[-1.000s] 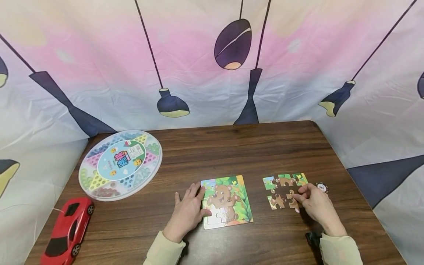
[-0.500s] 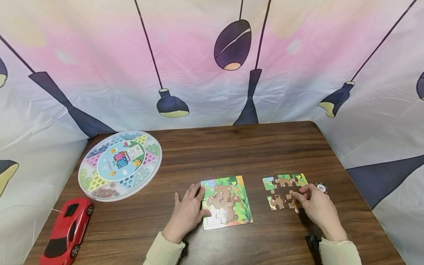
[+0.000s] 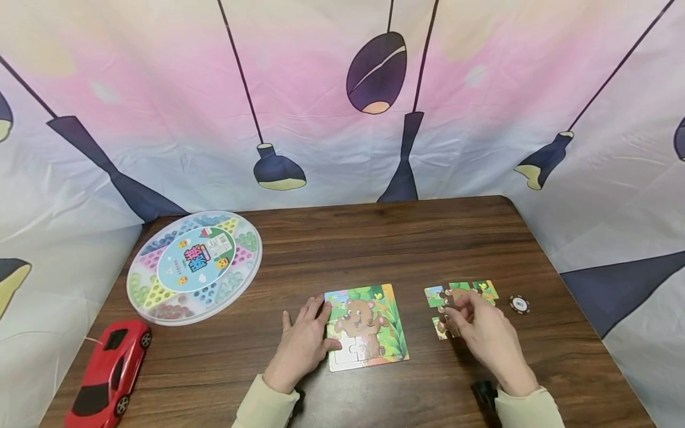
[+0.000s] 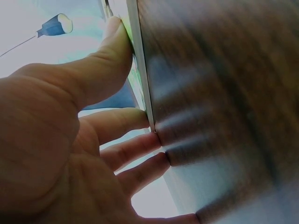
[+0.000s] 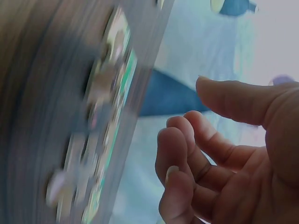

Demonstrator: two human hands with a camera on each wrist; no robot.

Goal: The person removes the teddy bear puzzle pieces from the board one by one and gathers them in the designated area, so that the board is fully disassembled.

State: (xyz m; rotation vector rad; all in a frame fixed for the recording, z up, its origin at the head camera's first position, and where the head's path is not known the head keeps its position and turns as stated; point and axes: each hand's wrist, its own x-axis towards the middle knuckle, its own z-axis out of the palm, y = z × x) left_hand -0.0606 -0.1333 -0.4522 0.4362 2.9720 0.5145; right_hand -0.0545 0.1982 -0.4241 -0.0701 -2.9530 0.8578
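Note:
A square bear jigsaw puzzle [image 3: 395,333] lies flat at the table's front middle, with a pale blank patch at its lower left. My left hand [image 3: 302,342] rests along its left side; in the left wrist view the thumb [image 4: 105,60] lies on the board and straight fingers touch its edge and the table. Several loose jigsaw pieces [image 3: 435,296] lie to the right. Above them hovers my right hand [image 3: 492,342], hiding some. In the right wrist view its thumb [image 5: 233,98] stands apart from the loosely bent fingers, with nothing between them.
A black-and-white poker chip [image 3: 519,304] marked 100 lies right of the pieces. At the left are a round marble board game [image 3: 251,261] and a red toy car [image 3: 109,371]. A printed cloth [image 3: 321,119] hangs behind the wooden table [image 3: 374,238].
My right hand has moved left from the right-hand pieces to over the middle ones, uncovering the chip. My left hand and the puzzle have stayed put.

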